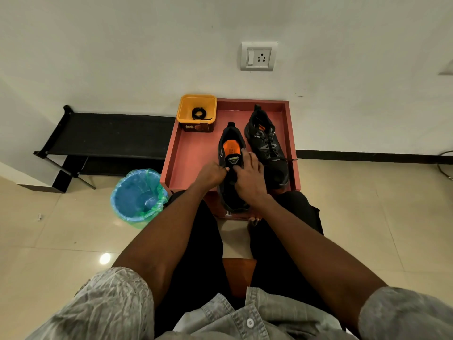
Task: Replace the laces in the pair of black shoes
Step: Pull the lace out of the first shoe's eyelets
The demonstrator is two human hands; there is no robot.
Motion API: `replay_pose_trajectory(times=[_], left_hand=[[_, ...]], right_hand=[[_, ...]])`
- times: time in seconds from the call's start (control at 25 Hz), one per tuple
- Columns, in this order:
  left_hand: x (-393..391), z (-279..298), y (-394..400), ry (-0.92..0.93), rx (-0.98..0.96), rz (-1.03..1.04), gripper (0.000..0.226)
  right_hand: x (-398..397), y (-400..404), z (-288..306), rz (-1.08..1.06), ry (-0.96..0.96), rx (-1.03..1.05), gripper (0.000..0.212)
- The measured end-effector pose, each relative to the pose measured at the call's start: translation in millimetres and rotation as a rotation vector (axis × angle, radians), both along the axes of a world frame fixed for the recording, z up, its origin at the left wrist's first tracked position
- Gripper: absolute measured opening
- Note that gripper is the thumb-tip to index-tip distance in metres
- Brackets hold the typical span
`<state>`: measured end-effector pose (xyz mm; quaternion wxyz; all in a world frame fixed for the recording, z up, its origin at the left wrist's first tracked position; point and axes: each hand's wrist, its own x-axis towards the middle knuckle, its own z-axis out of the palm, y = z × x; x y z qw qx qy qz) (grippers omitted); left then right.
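Working at the near black shoe [231,168], lying in the red tray [193,153] with its toe overhanging the tray's near edge and its orange insole exposed. Left hand [212,174] curling closed at the left side of the tongue, fingertips pinching there; whether on a lace or on the shoe's upper cannot be told. Right hand [248,179] gripping the right side of the same shoe, fingers bent over the eyelet area, index finger reaching toward the collar. Second black shoe [268,148] sitting just beside it on the right, in the same tray, laces threaded through it. Yellow tub [196,114] standing at the tray's far left corner, holding a coiled black lace [199,113]. Blue bin [137,195] with green liner standing on the floor, left of the tray.
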<state>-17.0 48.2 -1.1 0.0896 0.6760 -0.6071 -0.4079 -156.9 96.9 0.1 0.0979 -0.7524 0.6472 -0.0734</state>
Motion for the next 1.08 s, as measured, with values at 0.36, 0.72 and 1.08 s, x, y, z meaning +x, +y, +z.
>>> replay_pose_trajectory(times=[0.36, 0.72, 1.08], left_hand=[[4.2, -7.7, -3.9, 0.04, 0.032, 0.017, 0.041], [3.1, -8.4, -2.2, -0.001, 0.022, 0.008, 0.045], [5.1, -6.7, -2.3, 0.013, 0.025, 0.021, 0.047]], right_hand=[[-45.2, -12.0, 3.2, -0.649, -0.385, -0.188, 0.022], [-3.7, -4.9, -5.8, 0.016, -0.03, 0.01, 0.032], [-45.3, -12.6, 4.0, -0.741, -0.446, -0.208, 0.032]])
